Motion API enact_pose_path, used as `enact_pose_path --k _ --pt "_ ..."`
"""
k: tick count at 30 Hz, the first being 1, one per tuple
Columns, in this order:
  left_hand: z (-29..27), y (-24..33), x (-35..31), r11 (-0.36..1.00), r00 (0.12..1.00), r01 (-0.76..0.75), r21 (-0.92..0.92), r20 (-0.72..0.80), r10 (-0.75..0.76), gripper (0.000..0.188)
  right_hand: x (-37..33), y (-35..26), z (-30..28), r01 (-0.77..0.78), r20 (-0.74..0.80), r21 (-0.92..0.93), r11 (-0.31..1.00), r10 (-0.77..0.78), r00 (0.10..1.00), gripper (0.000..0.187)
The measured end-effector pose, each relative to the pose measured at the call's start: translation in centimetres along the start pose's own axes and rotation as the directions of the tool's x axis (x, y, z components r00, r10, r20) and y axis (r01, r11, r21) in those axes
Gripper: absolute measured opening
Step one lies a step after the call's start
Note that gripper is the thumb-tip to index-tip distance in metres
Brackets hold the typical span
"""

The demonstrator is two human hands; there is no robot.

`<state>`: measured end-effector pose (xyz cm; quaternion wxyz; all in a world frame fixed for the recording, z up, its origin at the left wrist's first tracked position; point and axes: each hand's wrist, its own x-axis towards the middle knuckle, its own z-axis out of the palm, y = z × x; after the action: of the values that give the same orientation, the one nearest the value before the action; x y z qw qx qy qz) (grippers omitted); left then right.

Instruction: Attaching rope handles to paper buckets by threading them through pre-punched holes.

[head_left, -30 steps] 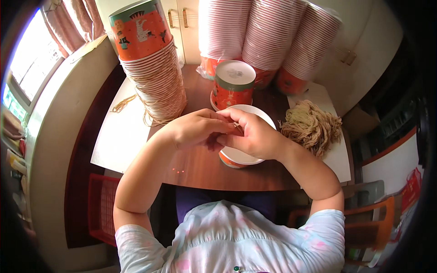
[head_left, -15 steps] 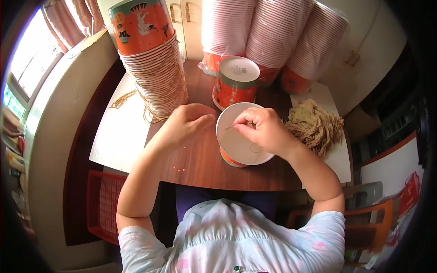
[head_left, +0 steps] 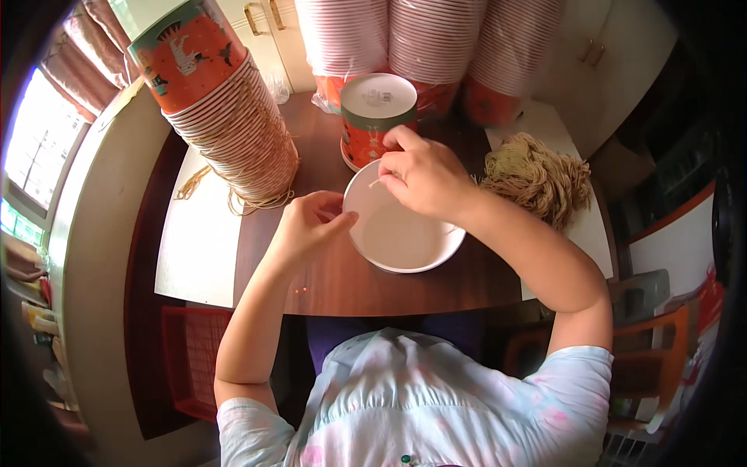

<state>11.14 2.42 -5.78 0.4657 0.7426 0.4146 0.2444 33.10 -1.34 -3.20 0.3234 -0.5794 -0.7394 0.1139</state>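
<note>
An open paper bucket [head_left: 405,237] with a white inside sits in front of me on the brown table, its mouth tipped toward me. My left hand [head_left: 315,222] is closed at its left rim, the thumb over the edge and the fingers outside. Over the far right of the mouth, my right hand [head_left: 424,175] pinches the end of a thin tan cord [head_left: 377,184]. Part of the cord shows again by the right rim; the rest is hidden. Just behind stands an upside-down orange and green paper bucket [head_left: 379,117].
At the left leans a tall stack of nested buckets [head_left: 233,132] wound with cords. Several plastic-wrapped bucket stacks [head_left: 432,43] stand at the back. A heap of tan cords [head_left: 537,179] lies right, a red basket [head_left: 194,350] below the table's left edge.
My left hand has come to the bucket's left rim. The bucket has tipped toward me, and my right hand has moved to its far side with the cord. The whole view has shifted slightly.
</note>
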Motion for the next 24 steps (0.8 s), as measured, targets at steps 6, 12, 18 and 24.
enact_pose_path --k 6,12,18,24 --pt "0.6 1.2 0.9 0.956 0.987 0.002 0.295 -0.155 0.045 0.02 0.5 1.4 -0.7 0.156 0.268 -0.23 0.961 -0.092 0.959 0.009" --pt "1.0 1.5 1.0 0.882 0.971 0.002 0.471 -0.213 0.112 0.018 -1.9 -0.6 -0.3 0.194 0.165 -0.236 0.952 -0.158 0.974 0.01" --pt "1.3 0.6 1.3 0.937 0.957 0.009 0.349 -0.275 0.094 0.018 -2.2 -0.8 -0.3 0.196 0.129 -0.262 0.945 -0.167 0.978 0.01" --pt "1.1 0.4 1.0 0.994 0.979 0.026 0.109 -0.203 -0.003 0.019 -2.2 -0.7 -0.2 0.202 0.12 -0.255 0.945 -0.177 0.977 0.01"
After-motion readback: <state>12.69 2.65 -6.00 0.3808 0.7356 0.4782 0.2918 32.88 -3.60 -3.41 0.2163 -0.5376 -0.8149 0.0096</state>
